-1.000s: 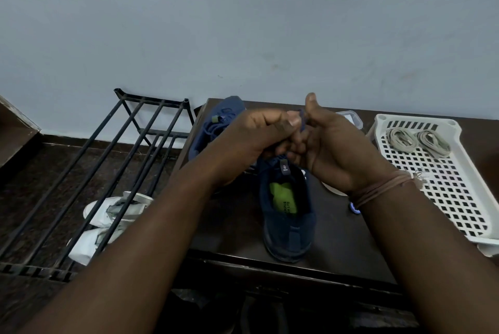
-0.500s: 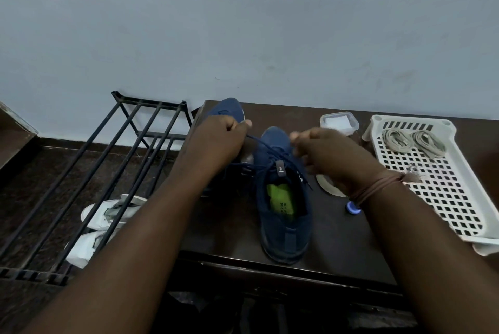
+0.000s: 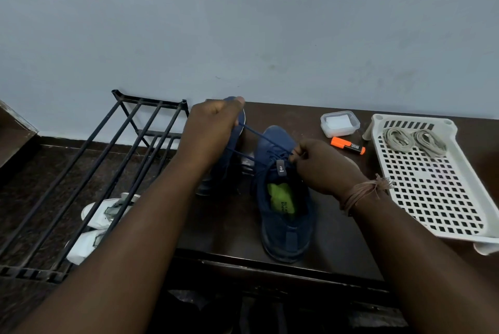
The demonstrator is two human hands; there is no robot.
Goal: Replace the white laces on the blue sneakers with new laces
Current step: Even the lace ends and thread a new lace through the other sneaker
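Blue is the shoe (image 3: pixel 286 198) that sits in the middle of the dark counter (image 3: pixel 334 239), heel toward the person, with a green pad inside. A second blue shoe (image 3: pixel 229 155) lies just to its left, partly hidden by the left arm.

A dark blue lace (image 3: pixel 263 137) runs tight from the top of the near shoe up to the left hand (image 3: pixel 213 128). The left hand is closed in a fist around the lace end, raised above the far shoe. The right hand (image 3: pixel 321 166) rests at the tongue of the near shoe, and its fingers pinch the lace there. A brown string is tied around the right wrist.

On the right of the counter lies a white tray (image 3: pixel 432 187) full of holes. Two pale laces (image 3: pixel 414 139) lie coiled in its far end. Near the tray lie an orange marker (image 3: pixel 348 145) and a small clear box (image 3: pixel 339 124) with a lid.

To the left of the counter stands a black metal rack (image 3: pixel 108 160). White shoes (image 3: pixel 97 223) lie on the floor under it. A pale blue wall is behind it all.
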